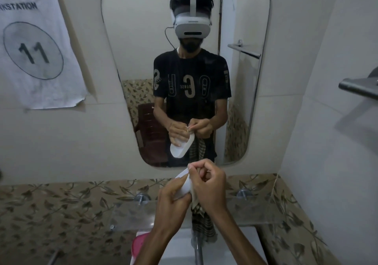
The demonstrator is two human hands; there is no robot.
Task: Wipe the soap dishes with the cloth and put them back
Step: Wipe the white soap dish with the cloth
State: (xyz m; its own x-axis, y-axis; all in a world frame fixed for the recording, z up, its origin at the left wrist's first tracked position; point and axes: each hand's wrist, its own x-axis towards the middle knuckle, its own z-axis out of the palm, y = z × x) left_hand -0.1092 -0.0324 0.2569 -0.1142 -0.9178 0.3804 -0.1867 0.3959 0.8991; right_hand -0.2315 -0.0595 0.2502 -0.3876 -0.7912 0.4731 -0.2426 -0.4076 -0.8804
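The left hand (173,198) grips the white soap dish (185,185) above the glass shelf (131,215), the right hand (206,183) pinches the soft cloth (201,219) on it; the dish looks light, stiff, perhaps slippery, best held by its rim.

Both hands, left hand (173,195) and right hand (208,185), raised above the glass shelf (255,211), close before the mirror (122,60). Open room over the shelf's left and right ends. Pink soap dish (138,244) below the shelf's left front edge. Tap (197,248) directly beneath the forearms. Towel bar (356,87) projecting from the right wall.
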